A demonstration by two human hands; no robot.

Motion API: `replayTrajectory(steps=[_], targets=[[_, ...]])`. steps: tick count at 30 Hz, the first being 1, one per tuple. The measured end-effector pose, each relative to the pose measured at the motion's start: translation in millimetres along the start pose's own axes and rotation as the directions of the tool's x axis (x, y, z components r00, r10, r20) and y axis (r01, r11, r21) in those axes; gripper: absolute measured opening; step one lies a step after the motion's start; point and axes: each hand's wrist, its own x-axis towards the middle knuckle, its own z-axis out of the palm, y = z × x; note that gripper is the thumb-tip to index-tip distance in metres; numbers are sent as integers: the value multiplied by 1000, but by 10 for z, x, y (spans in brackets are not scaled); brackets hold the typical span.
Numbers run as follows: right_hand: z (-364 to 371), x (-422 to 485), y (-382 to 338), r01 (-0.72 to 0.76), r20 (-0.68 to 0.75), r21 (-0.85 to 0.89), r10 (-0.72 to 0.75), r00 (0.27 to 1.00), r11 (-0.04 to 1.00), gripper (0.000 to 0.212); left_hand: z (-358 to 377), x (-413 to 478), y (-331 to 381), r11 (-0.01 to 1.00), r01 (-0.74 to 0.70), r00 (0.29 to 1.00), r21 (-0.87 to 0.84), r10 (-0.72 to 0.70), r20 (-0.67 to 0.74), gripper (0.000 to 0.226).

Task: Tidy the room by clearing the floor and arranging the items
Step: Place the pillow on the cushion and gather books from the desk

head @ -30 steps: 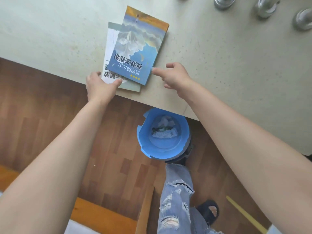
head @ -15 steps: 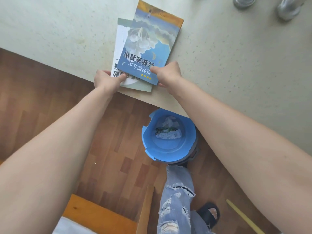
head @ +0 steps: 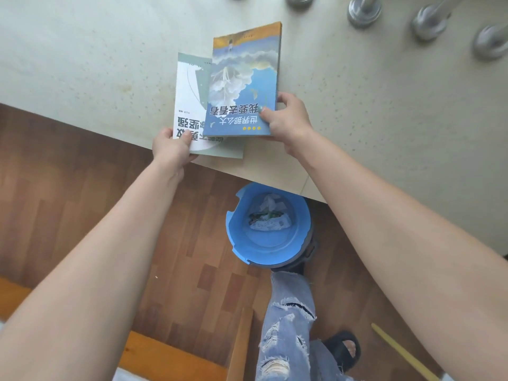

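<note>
Two books lie stacked near the front edge of a pale table. The upper one, a blue book with clouds and an orange band on its cover, is pinched at its near right corner by my right hand. It lies askew over a white and grey-green book. My left hand grips that lower book at its near left corner, thumb on top.
A blue bin with crumpled wrappers inside stands on the wooden floor under the table edge. Several metal feet sit at the table's far right. My leg in torn jeans, a wooden frame and a yellow stick are below.
My right hand reached the blue book, took its near right corner and turned it straighter. My left hand kept its hold on the lower book's corner.
</note>
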Motion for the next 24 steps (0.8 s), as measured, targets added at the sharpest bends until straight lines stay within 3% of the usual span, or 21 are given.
replayTrajectory(steps=[5,8,13,20,24], targets=[[-476,-241,44,42,-1,184,-42,999,982,16,40,-259,40,997,-67,997,-47,66,-31,19],[-865,-415,125,71,-51,243,-60,997,968,22,92,-485,120,991,-107,994,-74,107,-11,25],[-1589,-846,364,102,-123,290,-69,990,951,32,327,-968,175,980,-182,981,-80,186,51,26],[-2497,-1653,796,123,-226,326,-49,973,937,28,828,-1781,117,970,-221,959,-103,235,159,24],[-2792,-2080,1032,112,-252,331,-27,967,937,34,917,-2210,28,967,-236,946,-100,252,205,11]])
